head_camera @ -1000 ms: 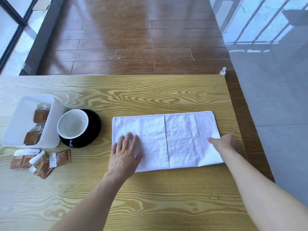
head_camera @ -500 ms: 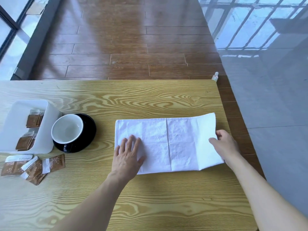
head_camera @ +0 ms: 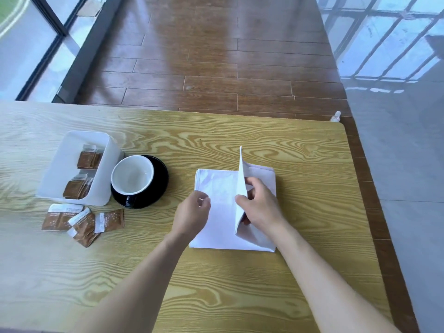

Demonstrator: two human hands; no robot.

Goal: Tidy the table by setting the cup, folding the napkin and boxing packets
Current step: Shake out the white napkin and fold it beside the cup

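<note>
Napkin (head_camera: 216, 212) lies white on the counter (head_camera: 240, 284), its right half standing upright, pinched in the fingers of your right hand (head_camera: 260, 207). Your left hand (head_camera: 192, 215) rests at its left edge, fingers loosely curled, gripping nothing. Further left, the white cup (head_camera: 132, 175) sits on a black saucer (head_camera: 156, 186), touching a white box (head_camera: 72, 169) holding packets (head_camera: 87, 159); loose packets (head_camera: 84, 221) lie before it.

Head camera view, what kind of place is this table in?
Probably a café or home dining corner. A cup sits on a black saucer beside brown packets on a wooden table, with plank flooring and large floor-level windows beyond.
</note>
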